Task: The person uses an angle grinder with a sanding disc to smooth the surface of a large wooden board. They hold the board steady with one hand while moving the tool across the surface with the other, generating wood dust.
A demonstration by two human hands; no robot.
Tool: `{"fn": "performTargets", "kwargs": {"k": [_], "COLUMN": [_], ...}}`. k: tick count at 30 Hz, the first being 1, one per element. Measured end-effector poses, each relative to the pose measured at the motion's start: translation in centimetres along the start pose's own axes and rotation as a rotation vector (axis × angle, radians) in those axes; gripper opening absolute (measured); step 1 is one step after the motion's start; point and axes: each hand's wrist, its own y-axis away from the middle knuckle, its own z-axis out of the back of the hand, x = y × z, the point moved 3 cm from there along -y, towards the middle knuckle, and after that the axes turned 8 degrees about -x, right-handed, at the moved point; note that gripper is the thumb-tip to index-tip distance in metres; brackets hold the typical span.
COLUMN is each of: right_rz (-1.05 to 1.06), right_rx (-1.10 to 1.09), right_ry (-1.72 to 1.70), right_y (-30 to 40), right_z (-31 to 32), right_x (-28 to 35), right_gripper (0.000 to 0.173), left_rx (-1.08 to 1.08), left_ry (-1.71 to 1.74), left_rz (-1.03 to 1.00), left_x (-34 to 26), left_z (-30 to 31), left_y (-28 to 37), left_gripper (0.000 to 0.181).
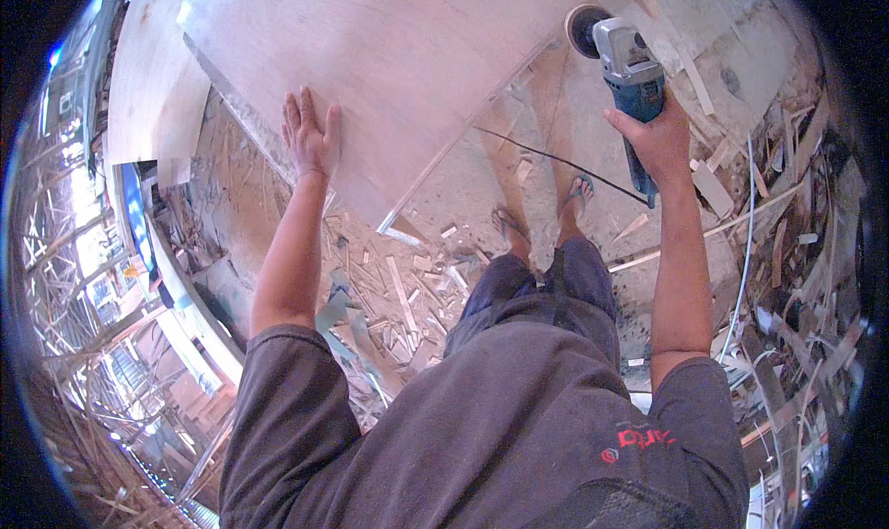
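Note:
A large flat wooden panel (pixel 389 77) lies in front of me, one corner pointing toward my body. Flat on its surface near the left edge rests my left hand (pixel 309 133), fingers apart and holding nothing. My right hand (pixel 656 136) grips the blue body of an angle grinder (pixel 633 84) with a grey metal head. A round disc (pixel 583 30), which looks like a sanding disc, is fitted to it and is held just beyond the panel's right edge. From the grinder's rear end a dark power cord (pixel 562 159) runs left and passes out of sight at the panel's edge.
Wood offcuts (pixel 406 300) and scraps litter the dusty floor around my sandalled feet (pixel 514 227). Another pale sheet (pixel 149 77) stands beyond the panel at left. A pale cable (pixel 746 251) and a scrap heap (pixel 799 362) lie to the right.

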Motion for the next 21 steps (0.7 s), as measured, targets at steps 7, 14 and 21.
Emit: {"fn": "performTargets", "kwargs": {"k": [7, 14, 21], "right_rz": [-0.011, 0.096, -0.058], "right_rx": [0.324, 0.4, 0.247], "right_ry": [0.025, 0.023, 0.069], "right_y": [7.2, 10.8, 5.2], "right_z": [-2.8, -4.3, -2.2], "right_x": [5.3, 7.7, 4.8], "right_gripper": [0.059, 0.06, 0.058], "left_rx": [-0.008, 0.003, -0.004], "left_ry": [0.004, 0.021, 0.009], "left_rz": [-0.001, 0.004, -0.003], "left_x": [0.6, 0.4, 1.1], "left_z": [0.0, -0.2, -0.4], "left_y": [-0.2, 0.0, 0.0], "left_gripper": [0.082, 0.082, 0.083]}}
